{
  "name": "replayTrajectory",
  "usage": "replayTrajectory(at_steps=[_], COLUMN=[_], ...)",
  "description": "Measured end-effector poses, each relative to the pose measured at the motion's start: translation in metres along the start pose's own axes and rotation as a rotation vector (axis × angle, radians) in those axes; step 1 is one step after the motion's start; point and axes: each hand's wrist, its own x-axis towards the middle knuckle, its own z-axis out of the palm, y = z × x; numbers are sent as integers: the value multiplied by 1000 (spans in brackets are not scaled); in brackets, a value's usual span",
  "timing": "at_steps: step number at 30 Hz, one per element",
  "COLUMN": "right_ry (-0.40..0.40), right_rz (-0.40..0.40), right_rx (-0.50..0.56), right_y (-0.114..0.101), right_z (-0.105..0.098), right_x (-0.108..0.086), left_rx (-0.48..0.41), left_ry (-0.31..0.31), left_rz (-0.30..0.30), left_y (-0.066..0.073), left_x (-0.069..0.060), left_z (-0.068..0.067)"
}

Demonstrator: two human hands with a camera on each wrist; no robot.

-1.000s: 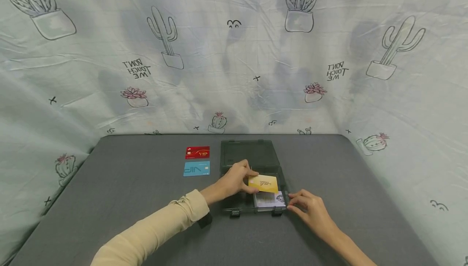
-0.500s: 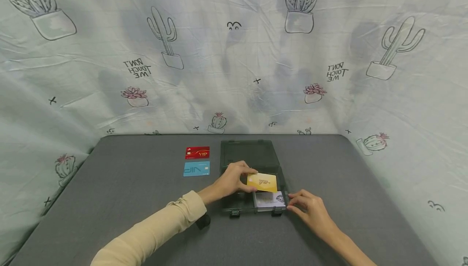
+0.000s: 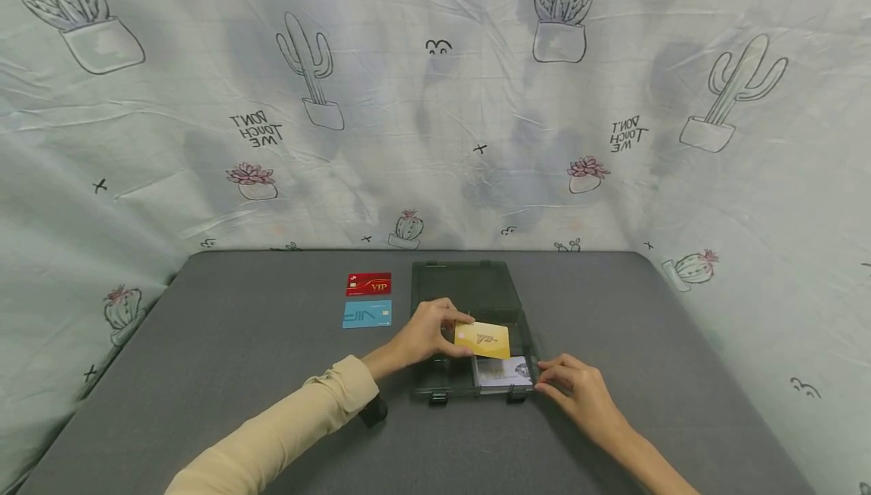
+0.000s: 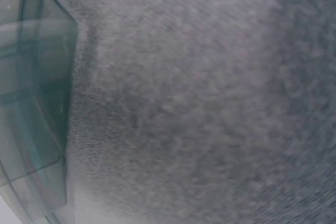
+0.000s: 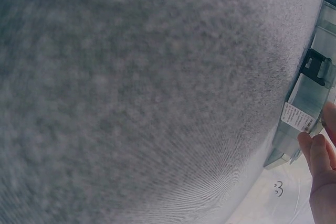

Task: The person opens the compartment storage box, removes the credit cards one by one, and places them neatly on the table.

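Note:
In the head view the left hand (image 3: 425, 335) pinches a yellow card (image 3: 485, 340) by its left edge, thumb below and fingers above. The card hangs tilted over the right part of an open dark translucent box (image 3: 442, 382). A whitish card (image 3: 503, 372) lies in the box's front right compartment. The right hand (image 3: 578, 393) has its fingertips at the box's right side wall, fingers bent. In the right wrist view the right hand (image 5: 320, 156) touches the box (image 5: 310, 95) near a white label. The left wrist view shows part of the box (image 4: 37, 93) but no hand.
A red card (image 3: 369, 284) and a blue card (image 3: 367, 314) lie left of the box on the grey table (image 3: 272, 329). The box's raised or folded-back lid (image 3: 463, 286) lies behind it. A patterned cloth (image 3: 381, 102) stands behind the table.
The left hand has moved slightly left, carrying the yellow card with it, and more of the whitish card shows. The right hand stays at the box's side.

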Motion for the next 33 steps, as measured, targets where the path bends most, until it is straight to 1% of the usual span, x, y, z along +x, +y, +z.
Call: replayTrajectory(at_steps=[4,6,9,12,18,21,24,27,33], right_ry=[-3,-4,2,4,-5,0,2,0,6], right_rz=[5,8,-1,-7,8,7,1,-2,3], right_rx=[-7,-5,0,2,-11,-13,-8,-7,-14], right_y=[1,2,2,1,1,1,1,1,2], right_z=[0,0,0,-1,-3,-2,-2,-1,0], right_x=[0,0,1,1,2,1,1,1,0], left_rx=[-9,1,31,75,184,211,192,147,40], left_ry=[14,23,17,-5,-88,-105,-97,-80,-13], left_rz=[16,27,37,39,32,38,41,31,-9], left_y=[-3,-4,-5,-7,-8,-8,-8,-7,-4], left_x=[-2,-3,-4,-5,-6,-4,-2,-1,-5], left_z=[-1,-1,-3,-3,-5,-6,-6,-6,-9])
